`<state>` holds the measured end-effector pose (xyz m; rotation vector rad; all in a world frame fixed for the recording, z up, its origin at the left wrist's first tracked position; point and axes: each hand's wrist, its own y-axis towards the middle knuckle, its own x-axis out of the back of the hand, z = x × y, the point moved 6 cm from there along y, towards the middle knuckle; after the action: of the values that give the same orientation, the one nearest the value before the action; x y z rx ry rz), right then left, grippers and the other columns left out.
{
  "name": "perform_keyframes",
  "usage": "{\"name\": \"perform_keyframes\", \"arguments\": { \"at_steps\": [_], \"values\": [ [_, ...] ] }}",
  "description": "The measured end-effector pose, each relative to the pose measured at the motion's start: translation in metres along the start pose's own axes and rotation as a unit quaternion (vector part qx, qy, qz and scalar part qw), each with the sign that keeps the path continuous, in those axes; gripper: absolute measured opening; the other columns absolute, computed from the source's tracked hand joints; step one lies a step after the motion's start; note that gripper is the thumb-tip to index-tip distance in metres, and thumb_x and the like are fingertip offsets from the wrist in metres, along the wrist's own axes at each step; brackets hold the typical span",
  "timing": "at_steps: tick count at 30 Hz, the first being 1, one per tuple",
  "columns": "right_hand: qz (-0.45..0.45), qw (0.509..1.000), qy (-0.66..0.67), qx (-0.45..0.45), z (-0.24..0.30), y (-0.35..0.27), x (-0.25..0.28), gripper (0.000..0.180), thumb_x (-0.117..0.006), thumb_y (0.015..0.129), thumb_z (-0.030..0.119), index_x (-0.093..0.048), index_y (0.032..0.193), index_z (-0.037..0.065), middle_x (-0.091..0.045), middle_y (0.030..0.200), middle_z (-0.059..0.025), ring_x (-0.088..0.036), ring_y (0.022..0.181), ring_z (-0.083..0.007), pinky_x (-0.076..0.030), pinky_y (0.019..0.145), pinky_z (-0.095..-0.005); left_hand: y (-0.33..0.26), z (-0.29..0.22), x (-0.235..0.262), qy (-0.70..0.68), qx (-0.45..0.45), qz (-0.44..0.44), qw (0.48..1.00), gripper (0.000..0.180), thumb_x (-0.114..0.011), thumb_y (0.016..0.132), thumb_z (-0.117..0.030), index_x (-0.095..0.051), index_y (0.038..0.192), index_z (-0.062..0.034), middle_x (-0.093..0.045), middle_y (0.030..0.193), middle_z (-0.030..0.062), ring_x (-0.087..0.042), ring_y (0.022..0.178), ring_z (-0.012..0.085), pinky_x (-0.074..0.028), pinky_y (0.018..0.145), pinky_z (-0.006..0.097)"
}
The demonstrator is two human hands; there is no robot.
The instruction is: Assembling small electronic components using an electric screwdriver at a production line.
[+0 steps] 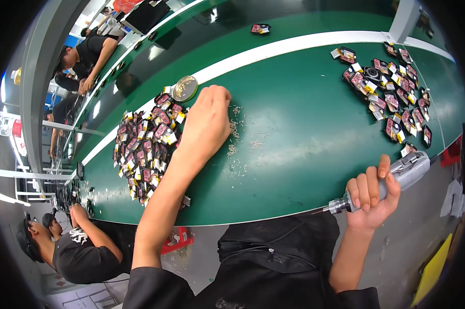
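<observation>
In my right hand [371,193] is a grey electric screwdriver [410,172], held near the table's front edge with its bit pointing left. My left hand [207,121] reaches over the green table, its fingers curled in and closed. What they pinch, if anything, is hidden. Just right of that hand lie many tiny loose metal pieces [255,141], scattered on the green surface. A round dish [185,88] with small bits in it stands just beyond the left hand. Beside my left forearm is a big heap of small black device housings [145,144] with pinkish circuit boards and silver-white battery pieces.
A second group of similar housings [397,95] spreads over the right end of the green table [294,98]. Past a white rail [273,49], a single housing [260,29] lies on a green belt. Other people work at the left, one seated person [83,252] nearest.
</observation>
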<state>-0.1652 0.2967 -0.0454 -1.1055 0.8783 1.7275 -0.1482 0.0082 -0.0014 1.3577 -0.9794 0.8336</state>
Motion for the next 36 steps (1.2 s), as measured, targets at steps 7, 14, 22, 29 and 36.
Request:
{"name": "perform_keyframes", "arguments": {
  "at_steps": [7,14,22,29,36],
  "values": [
    [-0.006,1.0,-0.007,0.012,0.0,0.0,0.0,0.012,-0.042,0.092,0.018,-0.043,0.089,0.007,-0.033,0.047,0.0015,-0.032,0.036,-0.0101,-0.036,0.041,-0.0277,-0.003,0.006,0.006,-0.057,0.01,0.017,0.998,0.005,-0.06,0.083,-0.001,-0.059,0.088,-0.0004,-0.058,0.088,0.0132,-0.059,0.081,0.0325,-0.048,0.07,0.04],
    [-0.01,1.0,0.014,0.005,0.0,-0.001,0.0,0.012,-0.042,0.093,0.018,-0.043,0.089,0.007,-0.033,0.047,0.0018,-0.033,0.037,-0.01,-0.036,0.041,-0.0279,-0.006,-0.002,0.001,0.071,-0.093,0.031,0.993,0.005,-0.057,0.077,0.002,-0.054,0.081,0.003,-0.054,0.084,0.0128,-0.056,0.08,0.0277,-0.051,0.069,0.037],
    [-0.006,1.0,0.006,0.0,0.001,-0.004,-0.003,0.011,-0.043,0.095,0.016,-0.041,0.089,0.007,-0.034,0.049,0.0021,-0.035,0.038,-0.0083,-0.035,0.044,-0.0257,-0.025,-0.028,0.035,-0.149,0.029,0.016,0.988,0.007,-0.048,0.078,0.003,-0.042,0.081,0.0015,-0.045,0.071,0.0177,-0.049,0.065,0.0352,-0.04,0.06,0.042],
    [0.026,0.999,0.022,0.01,-0.004,0.002,-0.019,0.015,-0.041,0.094,0.02,-0.047,0.091,0.007,-0.037,0.049,0.0019,-0.036,0.04,-0.0098,-0.038,0.049,-0.0283,-0.078,-0.095,0.025,-0.604,0.145,0.052,0.782,0.005,-0.052,0.09,0.001,-0.053,0.086,0.0037,-0.057,0.081,0.0105,-0.052,0.067,0.0142,-0.042,0.061,0.026],
    [0.05,0.995,0.037,0.077,-0.006,-0.003,-0.064,0.013,-0.049,0.09,0.016,-0.048,0.092,0.003,-0.039,0.052,0.0022,-0.038,0.041,-0.0088,-0.037,0.048,-0.0261,-0.09,-0.128,-0.002,-0.826,0.187,0.014,0.531,0.012,-0.053,0.093,-0.005,-0.058,0.092,0.0054,-0.057,0.087,0.014,-0.053,0.069,0.0134,-0.044,0.062,0.024]
  ]
}}
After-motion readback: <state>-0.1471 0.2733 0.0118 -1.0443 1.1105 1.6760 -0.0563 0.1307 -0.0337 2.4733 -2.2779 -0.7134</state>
